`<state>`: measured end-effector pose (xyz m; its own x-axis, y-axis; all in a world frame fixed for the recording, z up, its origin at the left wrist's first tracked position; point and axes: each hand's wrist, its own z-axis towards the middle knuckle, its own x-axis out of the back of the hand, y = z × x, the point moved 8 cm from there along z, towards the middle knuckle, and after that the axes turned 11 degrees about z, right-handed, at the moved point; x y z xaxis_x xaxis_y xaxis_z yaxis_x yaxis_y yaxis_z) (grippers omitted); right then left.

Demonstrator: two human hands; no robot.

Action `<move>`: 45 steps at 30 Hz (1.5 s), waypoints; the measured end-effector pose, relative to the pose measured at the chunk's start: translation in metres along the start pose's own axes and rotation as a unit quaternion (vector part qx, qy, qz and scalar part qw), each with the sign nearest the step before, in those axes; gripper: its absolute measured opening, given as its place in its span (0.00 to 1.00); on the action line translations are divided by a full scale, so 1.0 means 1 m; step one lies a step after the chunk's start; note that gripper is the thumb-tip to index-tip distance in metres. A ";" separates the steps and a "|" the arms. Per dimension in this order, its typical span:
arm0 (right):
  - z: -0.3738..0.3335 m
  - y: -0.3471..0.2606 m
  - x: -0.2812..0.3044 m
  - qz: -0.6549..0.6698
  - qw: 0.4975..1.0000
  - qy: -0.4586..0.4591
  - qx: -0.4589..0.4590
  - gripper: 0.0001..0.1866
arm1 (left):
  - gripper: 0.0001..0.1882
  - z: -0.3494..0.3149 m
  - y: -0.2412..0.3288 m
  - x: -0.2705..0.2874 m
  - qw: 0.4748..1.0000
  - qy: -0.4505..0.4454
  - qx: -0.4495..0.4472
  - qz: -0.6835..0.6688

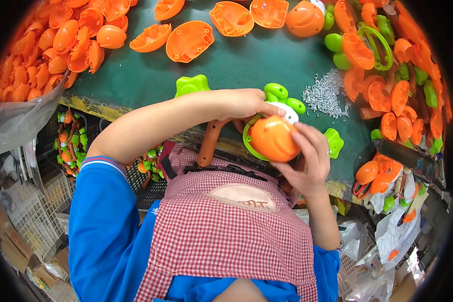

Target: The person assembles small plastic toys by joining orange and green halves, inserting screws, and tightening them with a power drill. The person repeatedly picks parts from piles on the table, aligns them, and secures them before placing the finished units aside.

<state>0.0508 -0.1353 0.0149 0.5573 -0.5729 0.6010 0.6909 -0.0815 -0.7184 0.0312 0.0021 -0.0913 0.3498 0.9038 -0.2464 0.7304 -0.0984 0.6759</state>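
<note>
Apron (231, 236) below grip; left hand (245, 103) grasps toy (274, 140) by its upper left edge, right hand (312, 168) cups its right side; likely best: even pressure, shell flush to green rim (247, 136); screws (328, 93) right of grip, loose shells (190, 43) beyond

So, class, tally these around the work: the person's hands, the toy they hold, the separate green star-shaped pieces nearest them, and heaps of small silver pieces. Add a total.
Hands: 2 (left hand, right hand)
Orange toy: 1
Green stars: 2 (left star, right star)
Silver heap: 1
Total: 6
</note>
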 end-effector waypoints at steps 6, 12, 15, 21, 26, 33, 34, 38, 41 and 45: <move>0.000 0.001 -0.008 -0.033 0.998 -0.058 -0.017 0.36 | 0.36 -0.018 0.016 -0.001 0.996 0.051 0.044 0.065; -0.002 0.001 -0.006 -0.016 0.998 -0.026 -0.052 0.36 | 0.46 -0.007 0.016 -0.006 0.982 -0.007 -0.156 0.105; -0.018 0.008 -0.006 -0.001 0.998 0.025 -0.060 0.34 | 0.53 -0.023 0.026 -0.006 0.949 0.049 -0.095 0.297; -0.027 0.009 -0.007 0.008 0.996 0.087 0.012 0.34 | 0.54 -0.013 0.015 -0.002 0.950 0.078 -0.143 0.266; -0.008 0.018 0.011 0.091 0.995 -0.002 -0.041 0.25 | 0.54 -0.014 0.027 -0.005 0.948 0.077 -0.112 0.287; 0.028 0.096 0.053 -0.216 0.970 0.031 -0.103 0.08 | 0.52 -0.009 0.031 -0.006 0.945 0.075 -0.126 0.292; 0.030 0.102 0.050 -0.227 0.967 0.029 -0.109 0.08 | 0.52 -0.008 0.030 -0.005 0.939 0.085 -0.125 0.309; 0.036 0.121 0.044 -0.232 0.963 0.023 -0.134 0.07 | 0.53 -0.007 0.031 -0.005 0.952 0.064 -0.105 0.281; 0.036 0.124 0.049 -0.214 0.968 0.045 -0.127 0.06 | 0.51 -0.004 0.028 -0.004 0.960 0.053 -0.134 0.240; 0.034 0.116 0.062 -0.217 0.964 0.095 -0.120 0.06 | 0.52 -0.002 0.028 -0.001 0.958 0.054 -0.103 0.263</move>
<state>0.1812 -0.1527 -0.0193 0.1299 -0.5789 0.8050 0.7005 -0.5210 -0.4877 0.0500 -0.0004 -0.0712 0.5668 0.7903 0.2325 0.3336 -0.4783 0.8124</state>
